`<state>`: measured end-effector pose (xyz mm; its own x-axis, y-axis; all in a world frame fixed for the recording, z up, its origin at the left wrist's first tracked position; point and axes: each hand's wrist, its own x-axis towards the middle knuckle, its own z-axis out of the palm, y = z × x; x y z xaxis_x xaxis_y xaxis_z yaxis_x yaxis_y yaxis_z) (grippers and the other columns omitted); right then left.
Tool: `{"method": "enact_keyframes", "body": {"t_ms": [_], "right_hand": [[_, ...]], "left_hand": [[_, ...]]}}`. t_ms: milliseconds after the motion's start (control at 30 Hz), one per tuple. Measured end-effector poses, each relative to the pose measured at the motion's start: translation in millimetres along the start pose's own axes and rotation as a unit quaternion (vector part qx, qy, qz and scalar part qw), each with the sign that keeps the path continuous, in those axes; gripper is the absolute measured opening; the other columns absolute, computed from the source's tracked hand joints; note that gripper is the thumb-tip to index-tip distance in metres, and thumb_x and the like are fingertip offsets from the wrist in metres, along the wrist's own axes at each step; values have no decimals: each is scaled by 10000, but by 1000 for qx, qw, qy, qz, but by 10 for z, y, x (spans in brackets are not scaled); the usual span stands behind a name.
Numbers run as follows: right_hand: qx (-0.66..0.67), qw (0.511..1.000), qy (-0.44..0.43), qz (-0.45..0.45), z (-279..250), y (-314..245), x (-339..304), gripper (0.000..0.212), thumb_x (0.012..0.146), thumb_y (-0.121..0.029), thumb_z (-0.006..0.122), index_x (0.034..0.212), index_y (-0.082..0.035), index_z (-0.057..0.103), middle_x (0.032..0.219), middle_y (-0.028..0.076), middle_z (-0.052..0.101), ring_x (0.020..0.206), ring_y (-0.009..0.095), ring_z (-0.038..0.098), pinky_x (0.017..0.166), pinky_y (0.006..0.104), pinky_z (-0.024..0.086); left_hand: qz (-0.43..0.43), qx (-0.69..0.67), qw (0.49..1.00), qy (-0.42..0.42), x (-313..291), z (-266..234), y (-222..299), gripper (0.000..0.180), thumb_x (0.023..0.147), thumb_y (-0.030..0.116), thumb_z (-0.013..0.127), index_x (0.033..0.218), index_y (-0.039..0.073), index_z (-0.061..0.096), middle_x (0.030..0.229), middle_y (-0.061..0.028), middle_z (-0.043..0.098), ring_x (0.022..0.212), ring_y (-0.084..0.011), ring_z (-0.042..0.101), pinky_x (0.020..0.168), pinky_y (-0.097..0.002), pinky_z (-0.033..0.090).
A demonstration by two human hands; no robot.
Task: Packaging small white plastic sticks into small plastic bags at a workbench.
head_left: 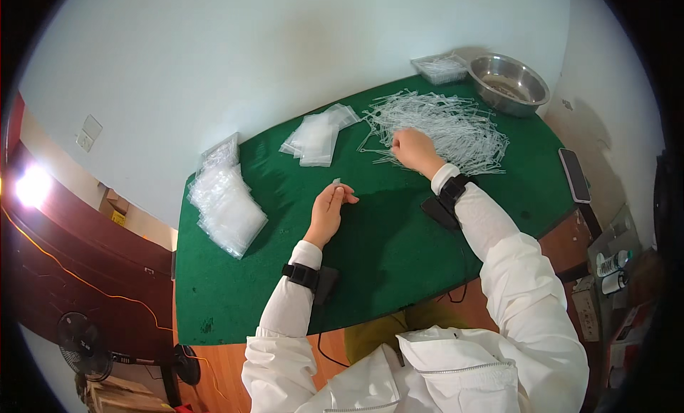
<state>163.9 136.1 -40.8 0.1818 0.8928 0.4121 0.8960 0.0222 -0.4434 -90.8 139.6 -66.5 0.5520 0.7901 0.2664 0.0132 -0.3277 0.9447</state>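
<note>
Head view, looking down on a green table (377,249) set against a pale wall. At the table's left edge lies a heap of clear plastic bags (224,203), spread from the far left corner toward the middle of that edge. Further right, near the far edge, sits a smaller stack of clear bags (318,135). Toward the middle of the table the left hand (329,212) is raised slightly off the cloth, its grip narrow, thumb and fingers pinched on a small clear piece (336,181) that sticks up just above the fingertips. A black wrist strap (301,275) circles that forearm. To the right, the right hand (415,151) rests on the near left side of a pile of thin clear plastic sticks (445,124); the fingers are curled down into the pile, and whether they hold anything I cannot tell. At the far right corner stand a clear tray (440,69) and, just beside it, a steel bowl (509,83). A dark phone (574,175) lies at the right edge.
</note>
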Motion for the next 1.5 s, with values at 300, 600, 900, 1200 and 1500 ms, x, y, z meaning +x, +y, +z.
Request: {"method": "enact_keyframes", "body": {"t_ms": [300, 600, 900, 1200, 1500], "right_hand": [[-94, 992, -77, 22, 135, 87, 24, 115, 719, -169, 570, 770, -83, 625, 810, 112, 617, 788, 303, 593, 676, 414, 480], [42, 996, 37, -73, 184, -18, -47, 101, 742, -154, 583, 783, -63, 602, 851, 116, 585, 827, 305, 564, 707, 410, 454], [24, 996, -24, -87, 297, 16, -56, 92, 752, -148, 577, 737, -57, 576, 794, 106, 549, 810, 304, 533, 717, 403, 433], [49, 993, 13, -103, 337, 33, -16, 131, 778, -157, 551, 713, -46, 578, 770, 130, 575, 777, 325, 546, 679, 430, 435], [163, 983, 35, -74, 179, -221, -76, 170, 834, -183, 532, 790, -19, 541, 653, 139, 567, 618, 327, 548, 560, 414, 417]], "left_hand": [[-27, -135, 983, 119, 39, -19, -8, 260, 963, 202, 361, 938, 6, 530, 721, -43, 548, 691, -131, 567, 659, -260, 467], [12, -123, 978, 166, 38, -21, -16, 255, 965, 206, 361, 936, 9, 520, 686, -27, 511, 628, -111, 523, 613, -254, 451], [3, -147, 975, 165, 27, -25, -6, 251, 965, 211, 366, 937, 14, 519, 691, -20, 507, 632, -106, 518, 618, -248, 440], [-13, -213, 962, 170, 38, -54, -15, 247, 964, 228, 373, 947, 26, 515, 711, -14, 500, 637, -112, 512, 620, -248, 439], [-26, -286, 941, 177, 23, -84, -35, 261, 965, 241, 370, 972, 16, 501, 771, -34, 516, 755, -157, 553, 716, -286, 467]]}}
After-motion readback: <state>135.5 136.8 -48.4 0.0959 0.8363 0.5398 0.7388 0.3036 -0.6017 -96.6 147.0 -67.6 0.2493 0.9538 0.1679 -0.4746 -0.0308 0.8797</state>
